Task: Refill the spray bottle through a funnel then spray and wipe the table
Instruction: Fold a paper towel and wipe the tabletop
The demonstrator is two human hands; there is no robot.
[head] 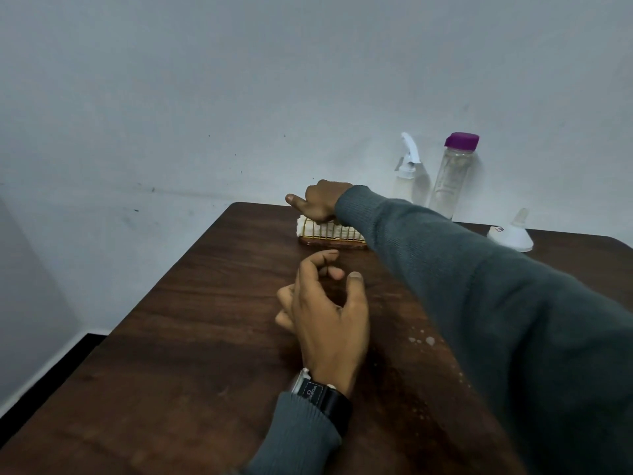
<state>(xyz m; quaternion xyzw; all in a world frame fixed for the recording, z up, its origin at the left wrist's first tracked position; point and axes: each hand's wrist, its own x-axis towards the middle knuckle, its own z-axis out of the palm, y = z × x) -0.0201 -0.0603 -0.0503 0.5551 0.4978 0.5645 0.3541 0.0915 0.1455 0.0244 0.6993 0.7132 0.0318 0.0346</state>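
Note:
A clear spray bottle (406,180) with a white trigger head stands at the table's far edge against the wall. Beside it on the right is a tall clear bottle (450,180) with a purple cap. A white funnel (512,233) rests mouth-down further right. A gold wire holder (329,236) holds a stack of white tissues (308,228) at the far edge. My right hand (322,202) reaches across onto the stack, fingers curled down on the tissues and thumb pointing left. My left hand (325,303) hovers over the middle of the table, fingers loosely apart and holding nothing.
The dark wooden table (191,337) runs up to a pale wall. Several small water drops (423,340) lie right of my left hand. A black watch sits on my left wrist. The floor drops away beyond the table's left edge.

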